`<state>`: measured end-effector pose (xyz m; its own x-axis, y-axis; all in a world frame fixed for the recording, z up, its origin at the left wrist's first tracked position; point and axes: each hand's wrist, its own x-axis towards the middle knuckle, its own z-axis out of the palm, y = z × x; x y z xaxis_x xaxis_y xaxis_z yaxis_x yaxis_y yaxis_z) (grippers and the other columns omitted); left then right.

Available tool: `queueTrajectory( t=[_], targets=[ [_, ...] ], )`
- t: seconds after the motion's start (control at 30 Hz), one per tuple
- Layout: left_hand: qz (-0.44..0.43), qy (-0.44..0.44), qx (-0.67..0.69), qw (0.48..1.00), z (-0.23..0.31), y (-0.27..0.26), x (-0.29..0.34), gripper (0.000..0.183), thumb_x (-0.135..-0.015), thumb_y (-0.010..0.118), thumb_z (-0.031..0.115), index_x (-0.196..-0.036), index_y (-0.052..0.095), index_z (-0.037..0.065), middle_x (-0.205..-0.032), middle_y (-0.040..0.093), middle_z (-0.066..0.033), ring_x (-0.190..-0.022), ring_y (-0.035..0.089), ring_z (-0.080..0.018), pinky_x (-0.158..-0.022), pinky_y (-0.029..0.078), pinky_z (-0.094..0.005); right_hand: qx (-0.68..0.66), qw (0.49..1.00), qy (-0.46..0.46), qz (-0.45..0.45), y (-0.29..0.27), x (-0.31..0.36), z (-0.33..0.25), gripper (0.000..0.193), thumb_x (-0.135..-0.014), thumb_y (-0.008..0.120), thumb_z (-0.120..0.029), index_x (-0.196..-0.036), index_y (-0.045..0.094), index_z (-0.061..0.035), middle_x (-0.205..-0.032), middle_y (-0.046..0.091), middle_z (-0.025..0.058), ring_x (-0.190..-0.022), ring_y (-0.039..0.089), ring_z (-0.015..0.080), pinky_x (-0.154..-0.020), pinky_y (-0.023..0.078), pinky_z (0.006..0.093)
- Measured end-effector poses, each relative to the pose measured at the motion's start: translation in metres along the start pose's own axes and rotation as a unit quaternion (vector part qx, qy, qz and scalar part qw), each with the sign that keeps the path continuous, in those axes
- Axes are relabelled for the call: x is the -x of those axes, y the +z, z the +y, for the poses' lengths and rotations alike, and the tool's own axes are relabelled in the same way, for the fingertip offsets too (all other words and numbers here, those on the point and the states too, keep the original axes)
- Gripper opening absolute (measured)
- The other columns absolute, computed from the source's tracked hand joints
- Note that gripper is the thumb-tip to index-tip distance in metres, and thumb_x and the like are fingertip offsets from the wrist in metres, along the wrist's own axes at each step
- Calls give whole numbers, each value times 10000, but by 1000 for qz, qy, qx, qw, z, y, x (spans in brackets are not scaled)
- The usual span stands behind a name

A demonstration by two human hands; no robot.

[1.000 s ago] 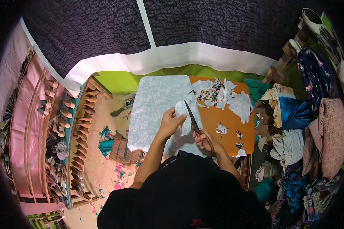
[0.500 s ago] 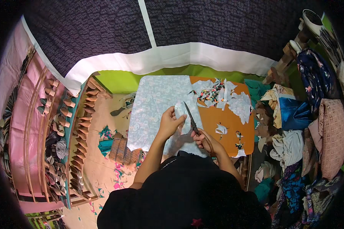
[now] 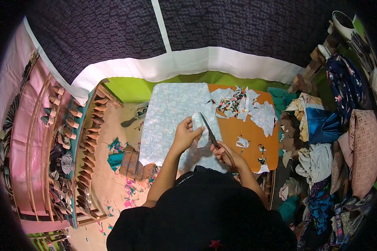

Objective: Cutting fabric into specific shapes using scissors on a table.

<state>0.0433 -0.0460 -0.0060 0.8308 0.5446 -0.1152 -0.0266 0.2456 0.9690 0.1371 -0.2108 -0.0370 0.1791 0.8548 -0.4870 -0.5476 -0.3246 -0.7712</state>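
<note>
My left hand (image 3: 187,136) pinches a small whitish piece of cloth (image 3: 196,120) between thumb and fingers. Dark scissors (image 3: 212,137) with long blades are gripped by my right hand (image 3: 227,154). Their blades point up and away, just right of the held piece; whether they touch it I cannot tell. Beneath both hands a large pale cloth (image 3: 167,113) with a faint pattern covers the left part of the orange table (image 3: 228,129).
Whitish and floral cloth scraps (image 3: 238,102) lie on the table's right side. Heaped fabrics (image 3: 318,163) stand along the right. A rack of shoe-shaped forms (image 3: 88,154) is at the left. On the floor are colourful offcuts (image 3: 130,194) and a brown patterned piece (image 3: 136,165).
The scissors' blade tips have shifted very slightly to the left, toward the held piece. My left hand stays almost in the same place.
</note>
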Motion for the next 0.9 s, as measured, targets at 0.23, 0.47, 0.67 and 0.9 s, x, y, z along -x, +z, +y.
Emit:
queueTrajectory(
  t=[0.23,0.47,0.67,0.9],
  targets=[
    [15,12,9,1000,2,0,-2,269,-727,596,9,-963,473,-36,-773,573,-55,-594,546,-77,-495,436,-195,-9,999,-42,-28,4,-2,-2,346,-845,345,-379,-758,472,-69,-583,389,-43,-511,340,64,-473,269,182],
    [31,-7,-32,999,8,4,-3,144,-739,602,55,-844,549,-28,-718,578,-31,-598,525,-60,-506,419,-187,69,996,-56,-20,2,-2,-1,568,-726,418,-626,-833,409,-68,-599,346,-43,-508,325,47,-428,292,183],
    [30,-2,-66,997,4,1,-6,131,-733,615,76,-804,570,-24,-654,570,-13,-510,484,-41,-441,379,-179,5,1000,-26,-13,3,-5,-1,402,-825,344,-478,-831,476,-99,-583,392,-40,-492,358,75,-428,291,215],
    [28,-1,-40,999,6,1,-8,134,-723,622,69,-804,571,-25,-654,574,-20,-501,478,-41,-432,369,-178,-29,999,16,-21,4,-8,-5,396,-808,372,-478,-799,472,-95,-560,398,-23,-480,359,82,-416,274,211]
  ],
)
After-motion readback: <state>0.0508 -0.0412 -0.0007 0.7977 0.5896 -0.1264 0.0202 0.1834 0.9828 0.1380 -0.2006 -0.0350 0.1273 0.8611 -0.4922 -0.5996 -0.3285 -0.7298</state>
